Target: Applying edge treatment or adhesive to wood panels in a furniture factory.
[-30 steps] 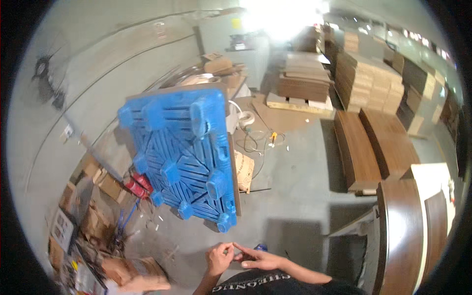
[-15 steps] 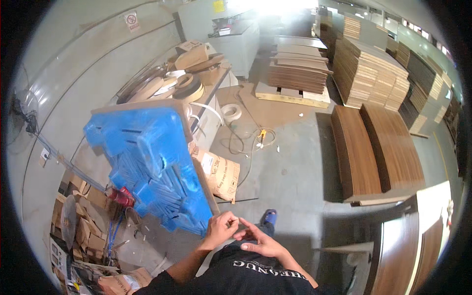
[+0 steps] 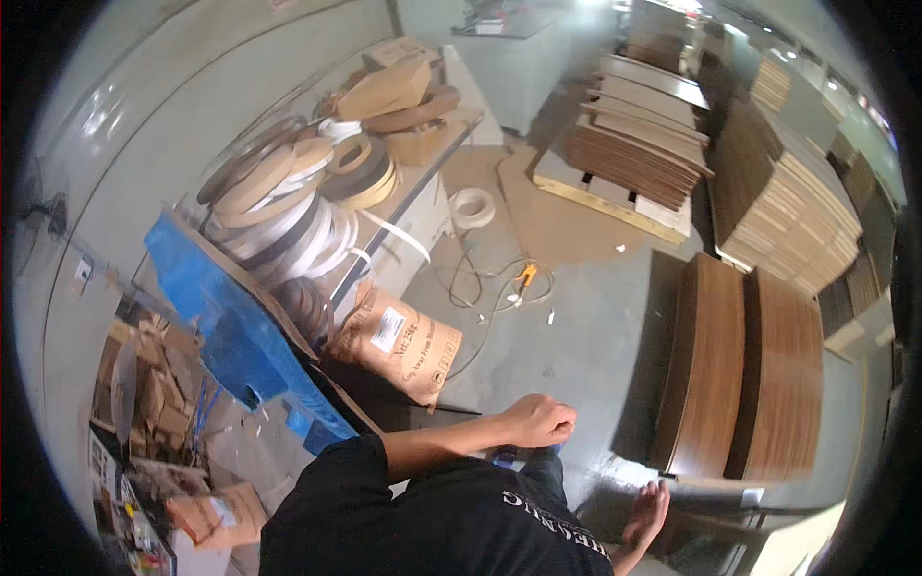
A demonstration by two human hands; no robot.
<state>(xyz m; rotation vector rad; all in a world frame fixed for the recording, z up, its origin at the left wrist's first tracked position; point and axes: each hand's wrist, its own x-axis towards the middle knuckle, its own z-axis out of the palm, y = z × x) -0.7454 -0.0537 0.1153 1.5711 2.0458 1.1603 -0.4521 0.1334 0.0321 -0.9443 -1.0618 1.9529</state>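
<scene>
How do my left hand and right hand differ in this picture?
Your left hand is curled into a loose fist, while your right hand is more open. The left hand is held in front of your body; the right hand is out toward your right side. Much of the left forearm shows, but only a short stretch of the right forearm. Both hands are bare, with no held object visible.

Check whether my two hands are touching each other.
Apart. The head view shows grey floor between the left hand, fingers curled, and the right hand, lower and farther right.
</scene>
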